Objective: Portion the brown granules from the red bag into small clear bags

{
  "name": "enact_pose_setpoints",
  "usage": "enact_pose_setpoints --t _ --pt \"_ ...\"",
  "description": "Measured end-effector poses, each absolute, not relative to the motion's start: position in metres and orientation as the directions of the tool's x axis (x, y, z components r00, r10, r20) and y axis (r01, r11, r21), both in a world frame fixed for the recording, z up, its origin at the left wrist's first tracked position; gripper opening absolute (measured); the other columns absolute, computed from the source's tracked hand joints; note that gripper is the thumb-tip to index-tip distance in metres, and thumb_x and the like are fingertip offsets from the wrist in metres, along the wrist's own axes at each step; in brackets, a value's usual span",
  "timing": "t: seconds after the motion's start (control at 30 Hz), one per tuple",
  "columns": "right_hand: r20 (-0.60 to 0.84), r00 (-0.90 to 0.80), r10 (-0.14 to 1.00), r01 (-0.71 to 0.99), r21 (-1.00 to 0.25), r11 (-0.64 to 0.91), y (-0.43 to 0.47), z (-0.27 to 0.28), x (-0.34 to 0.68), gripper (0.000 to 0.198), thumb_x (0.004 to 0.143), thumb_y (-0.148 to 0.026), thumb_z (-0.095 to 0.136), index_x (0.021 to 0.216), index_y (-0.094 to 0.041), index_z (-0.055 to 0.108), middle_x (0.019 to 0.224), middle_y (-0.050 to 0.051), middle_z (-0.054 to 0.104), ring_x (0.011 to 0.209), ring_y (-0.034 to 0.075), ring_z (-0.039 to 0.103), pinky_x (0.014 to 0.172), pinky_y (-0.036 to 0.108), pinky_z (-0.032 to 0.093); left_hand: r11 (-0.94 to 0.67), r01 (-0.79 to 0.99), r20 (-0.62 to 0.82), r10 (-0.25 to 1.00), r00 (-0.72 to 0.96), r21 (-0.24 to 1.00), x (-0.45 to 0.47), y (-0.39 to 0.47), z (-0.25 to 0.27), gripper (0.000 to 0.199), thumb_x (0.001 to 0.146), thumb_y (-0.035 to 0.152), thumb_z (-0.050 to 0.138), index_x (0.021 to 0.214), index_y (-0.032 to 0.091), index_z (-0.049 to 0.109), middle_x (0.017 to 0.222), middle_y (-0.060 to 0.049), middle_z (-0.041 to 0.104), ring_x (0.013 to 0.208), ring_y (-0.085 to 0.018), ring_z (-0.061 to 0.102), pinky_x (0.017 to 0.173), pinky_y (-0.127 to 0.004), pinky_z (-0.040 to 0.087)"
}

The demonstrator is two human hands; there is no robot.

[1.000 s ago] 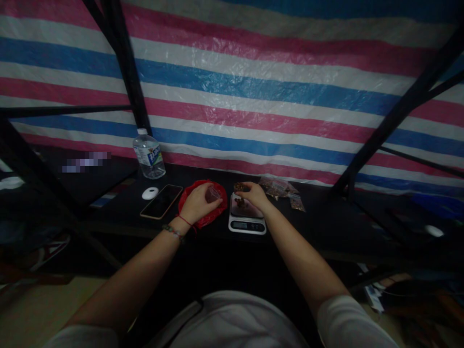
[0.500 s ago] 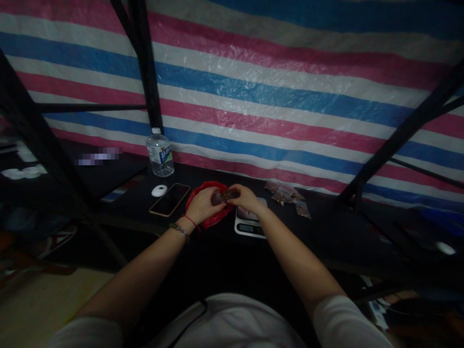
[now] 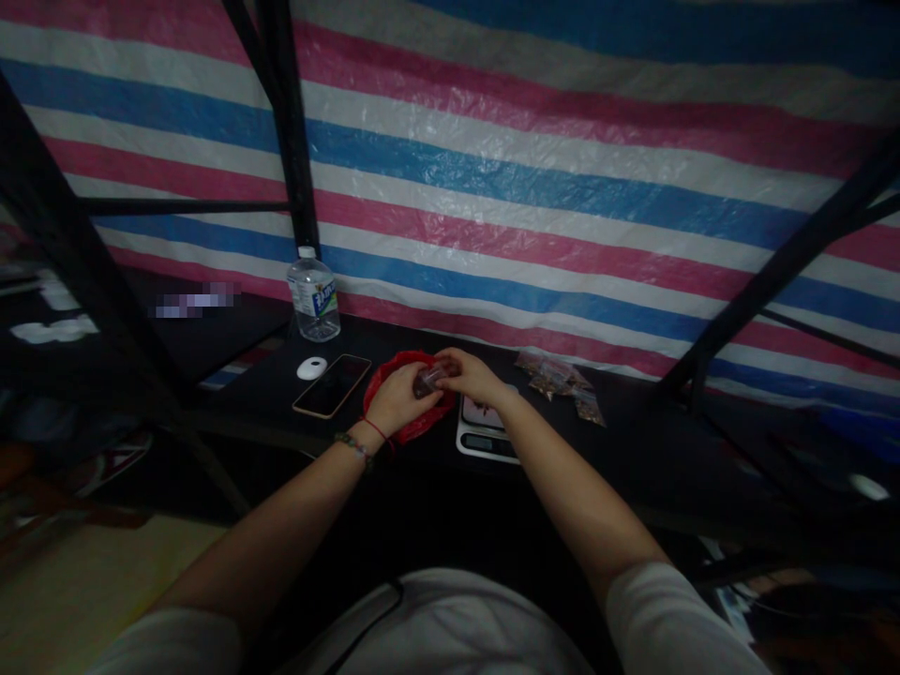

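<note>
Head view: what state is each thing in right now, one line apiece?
Left hand: curled around the small bag.
Right hand: fingers bent at the small bag; grip unclear.
Small bag: held up; open or sealed, can't tell.
Red plastic: crumpled, beneath the hands.
Scale: partly covered, readout illegible.
Filled bags: lying heaped.
Phone: flat, screen dark.
Bottle: upright, capped.

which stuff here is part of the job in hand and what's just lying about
Seemingly part of the job:
clear bag, in the left hand, right hand at it
scale
red plastic
filled bags

Probably just lying about:
phone
bottle
white oval thing
</note>
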State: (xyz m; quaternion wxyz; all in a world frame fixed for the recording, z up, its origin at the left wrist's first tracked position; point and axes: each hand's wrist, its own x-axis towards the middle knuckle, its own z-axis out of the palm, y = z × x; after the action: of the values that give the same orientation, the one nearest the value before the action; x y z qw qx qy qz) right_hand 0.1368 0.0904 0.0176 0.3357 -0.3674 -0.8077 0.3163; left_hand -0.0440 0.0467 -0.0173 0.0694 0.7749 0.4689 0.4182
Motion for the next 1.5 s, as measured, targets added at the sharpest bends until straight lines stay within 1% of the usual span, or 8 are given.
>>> enact_pose_setpoints --t 0.2,0.4,0.6,0.83,1.0,1.13,1.27,1.5 --pt "0.377 -0.504 0.777 0.359 -0.727 0.585 0.086 0.023 0.133 0.046 0.066 -0.013 0.066 0.111 -0.020 0.058 0.110 0.003 0.063 0.100 0.016 0.060 0.091 0.033 0.046 -0.532 0.667 0.573 0.798 0.189 0.522 -0.040 0.047 -0.022 0.059 0.071 0.045 0.066 0.120 0.015 0.051 0.116 -0.012 0.061 0.107 -0.027 0.058 0.093 -0.041 0.045" --pt "0.353 -0.467 0.811 0.356 -0.764 0.538 0.085 0.022 0.145 0.053 0.066 -0.016 0.067 0.118 -0.019 0.055 0.107 0.006 0.062 0.086 0.015 0.062 0.080 0.030 0.050 -0.514 0.628 0.600 0.795 0.091 0.585 -0.037 0.046 -0.018 0.049 0.076 0.041 0.062 0.116 0.015 0.054 0.113 -0.010 0.062 0.102 -0.024 0.059 0.091 -0.038 0.047" --pt "0.387 -0.468 0.795 0.480 -0.644 0.596 0.082 0.023 0.168 0.044 0.065 -0.015 0.065 0.109 -0.020 0.063 0.109 0.006 0.061 0.096 0.018 0.060 0.088 0.034 0.048 -0.537 0.595 0.621 0.780 0.080 0.598 -0.036 0.040 -0.011 0.043 0.079 0.041 0.059 0.114 0.016 0.055 0.113 -0.010 0.062 0.105 -0.023 0.058 0.094 -0.039 0.045" --pt "0.374 -0.110 0.921 0.512 -0.772 0.375 0.098 -0.011 0.251 0.044 0.066 -0.020 0.068 0.107 -0.017 0.054 0.102 0.007 0.067 0.093 0.018 0.063 0.088 0.037 0.047 -0.504 0.201 0.524 0.849 -0.063 0.840 -0.034 0.043 -0.012 0.046 0.089 0.047 0.039 0.123 0.016 0.048 0.108 -0.010 0.063 0.092 -0.019 0.062 0.084 -0.035 0.051" --pt "0.268 -0.055 0.962 0.544 -0.799 0.254 0.095 -0.047 0.279 0.044 0.069 -0.026 0.067 0.108 -0.017 0.051 0.101 0.008 0.067 0.091 0.019 0.064 0.086 0.039 0.047 -0.444 0.097 0.452 0.888 -0.088 0.891 -0.029 0.045 -0.018 0.047 0.087 0.050 0.044 0.119 0.016 0.050 0.107 -0.010 0.063 0.093 -0.019 0.062 0.082 -0.034 0.051" --pt "0.396 -0.053 0.917 0.669 -0.667 0.327 0.086 -0.037 0.275 0.056 0.064 -0.027 0.070 0.115 -0.017 0.051 0.115 0.010 0.061 0.106 0.022 0.058 0.094 0.040 0.043 -0.467 0.202 0.482 0.876 -0.028 0.861 -0.027 0.046 -0.026 0.048 0.086 0.049 0.045 0.120 0.016 0.050 0.111 -0.010 0.063 0.099 -0.020 0.062 0.087 -0.035 0.050" --pt "0.543 -0.105 0.833 0.761 -0.495 0.419 0.074 -0.005 0.254 0.036 0.075 -0.025 0.060 0.110 -0.017 0.059 0.106 0.009 0.064 0.101 0.022 0.059 0.092 0.039 0.043 -0.436 0.380 0.442 0.894 0.076 0.816 -0.025 0.047 -0.030 0.045 0.084 0.048 0.050 0.116 0.016 0.054 0.110 -0.011 0.064 0.099 -0.021 0.062 0.091 -0.038 0.048" --pt "0.288 -0.539 0.792 0.783 -0.174 0.597 0.063 0.004 0.191 0.026 0.082 -0.019 0.053 0.103 -0.018 0.067 0.106 0.011 0.066 0.101 0.021 0.059 0.091 0.032 0.043 -0.502 0.616 0.437 0.858 0.269 0.606 -0.018 0.042 -0.036 0.047 0.076 0.035 0.059 0.119 0.015 0.053 0.118 -0.013 0.061 0.108 -0.026 0.059 0.097 -0.041 0.045"
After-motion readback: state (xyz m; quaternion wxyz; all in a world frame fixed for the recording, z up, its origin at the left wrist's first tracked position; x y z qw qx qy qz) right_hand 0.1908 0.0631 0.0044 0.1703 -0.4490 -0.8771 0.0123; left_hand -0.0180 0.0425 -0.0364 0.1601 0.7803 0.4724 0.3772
